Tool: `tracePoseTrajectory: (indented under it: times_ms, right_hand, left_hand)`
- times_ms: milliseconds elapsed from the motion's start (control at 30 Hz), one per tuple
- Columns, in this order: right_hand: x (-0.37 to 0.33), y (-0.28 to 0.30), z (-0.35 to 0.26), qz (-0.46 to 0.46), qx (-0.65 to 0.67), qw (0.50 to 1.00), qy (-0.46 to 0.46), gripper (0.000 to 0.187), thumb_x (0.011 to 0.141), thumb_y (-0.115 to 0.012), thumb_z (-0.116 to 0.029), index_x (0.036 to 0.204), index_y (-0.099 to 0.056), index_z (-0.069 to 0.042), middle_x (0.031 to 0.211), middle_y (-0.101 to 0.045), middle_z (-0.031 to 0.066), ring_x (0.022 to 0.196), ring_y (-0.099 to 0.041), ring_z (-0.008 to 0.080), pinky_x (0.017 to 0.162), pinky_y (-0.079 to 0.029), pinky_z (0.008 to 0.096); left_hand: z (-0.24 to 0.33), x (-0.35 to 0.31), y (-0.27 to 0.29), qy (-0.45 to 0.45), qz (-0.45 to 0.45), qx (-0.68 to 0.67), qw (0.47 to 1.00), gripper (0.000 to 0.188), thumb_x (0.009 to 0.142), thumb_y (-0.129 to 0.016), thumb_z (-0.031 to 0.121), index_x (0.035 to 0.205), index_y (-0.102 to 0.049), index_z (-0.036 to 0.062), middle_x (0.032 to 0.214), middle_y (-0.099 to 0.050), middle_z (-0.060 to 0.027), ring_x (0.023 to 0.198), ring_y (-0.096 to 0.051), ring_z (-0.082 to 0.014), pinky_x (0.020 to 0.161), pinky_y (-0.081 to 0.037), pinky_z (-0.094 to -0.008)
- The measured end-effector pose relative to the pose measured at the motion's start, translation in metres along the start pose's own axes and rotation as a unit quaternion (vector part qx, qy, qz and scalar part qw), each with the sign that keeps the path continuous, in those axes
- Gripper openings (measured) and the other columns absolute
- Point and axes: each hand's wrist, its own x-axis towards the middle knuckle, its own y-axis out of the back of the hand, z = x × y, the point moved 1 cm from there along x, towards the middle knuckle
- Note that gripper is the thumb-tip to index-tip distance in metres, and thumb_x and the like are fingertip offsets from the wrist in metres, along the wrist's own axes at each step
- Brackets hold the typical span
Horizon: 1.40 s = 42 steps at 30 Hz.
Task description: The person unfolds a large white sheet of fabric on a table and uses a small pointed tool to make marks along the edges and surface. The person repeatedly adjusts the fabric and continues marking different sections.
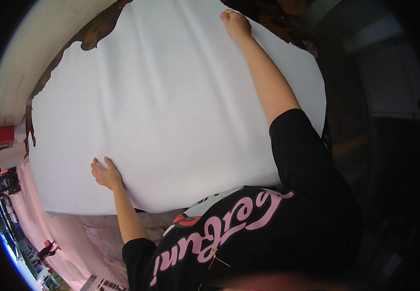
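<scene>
A large white leather hide (pixel 171 111) with an irregular, ragged outline lies spread in front of me, with soft ridges running from its far side toward me. On its near left part rests my left hand (pixel 106 173), palm down with the fingers apart. My right arm reaches across to the far right edge, where my right hand (pixel 236 24) is closed with its fingers curled in at the hide's border. The exact grip of those fingertips is partly hidden.
Dark brown, ragged-edged material (pixel 93 36) shows beneath the hide's far left border. A red box (pixel 0 138) is at the far left, by a pale wall (pixel 21 68). Pinkish floor (pixel 40 203) stretches along the left, with a small red and black object (pixel 48 248) on it. The right side is dark.
</scene>
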Motion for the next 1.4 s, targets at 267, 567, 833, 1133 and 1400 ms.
tracePoseTrajectory:
  times_ms: [267,567,833,1133,1400]
  right_hand:
    - [-0.032,0.044,0.045,0.047,-0.005,0.999,-0.005,0.028,0.094,-0.050,-0.030,0.095,-0.069,-0.011,0.090,-0.073,0.0059,0.086,-0.068,0.0279,0.080,-0.052,0.0379]
    - [-0.118,0.155,0.121,0.095,-0.044,0.993,-0.059,0.026,0.095,-0.049,-0.026,0.093,-0.068,-0.008,0.089,-0.070,0.0134,0.084,-0.067,0.0344,0.078,-0.052,0.0422]
    - [-0.134,0.176,0.151,0.118,0.044,0.990,-0.067,0.023,0.094,-0.053,-0.023,0.092,-0.067,-0.005,0.084,-0.071,0.0113,0.080,-0.068,0.0274,0.076,-0.052,0.0373]
    - [-0.173,0.223,0.181,0.199,0.092,0.964,-0.153,0.022,0.096,-0.053,-0.019,0.097,-0.066,-0.002,0.087,-0.070,0.0105,0.081,-0.068,0.0208,0.073,-0.054,0.0324]
    - [-0.162,0.164,0.111,0.077,0.219,0.969,-0.084,0.026,0.098,-0.055,-0.028,0.097,-0.064,-0.004,0.088,-0.069,0.0069,0.082,-0.067,0.0161,0.075,-0.054,0.0315]
  left_hand:
    - [-0.003,0.000,-0.001,-0.006,0.006,-0.001,1.000,0.056,0.093,-0.051,0.045,0.137,-0.046,0.0099,0.145,-0.041,-0.0141,0.137,-0.033,-0.0280,0.112,-0.022,-0.0495]
    - [-0.001,-0.001,0.001,0.003,-0.003,0.007,1.000,0.058,0.094,-0.048,0.047,0.138,-0.045,0.0096,0.145,-0.043,-0.0077,0.139,-0.032,-0.0239,0.112,-0.020,-0.0500]
    - [-0.002,0.000,0.000,0.000,-0.010,0.007,1.000,0.058,0.093,-0.048,0.048,0.138,-0.045,0.0106,0.146,-0.042,-0.0083,0.138,-0.032,-0.0245,0.113,-0.020,-0.0517]
    - [-0.004,0.001,-0.003,-0.007,-0.005,0.002,1.000,0.059,0.093,-0.048,0.049,0.138,-0.046,0.0097,0.144,-0.044,-0.0073,0.137,-0.033,-0.0246,0.112,-0.019,-0.0529]
    - [0.000,0.000,0.000,-0.011,0.003,0.007,1.000,0.059,0.092,-0.048,0.047,0.135,-0.047,0.0073,0.141,-0.046,-0.0095,0.135,-0.035,-0.0273,0.111,-0.021,-0.0556]
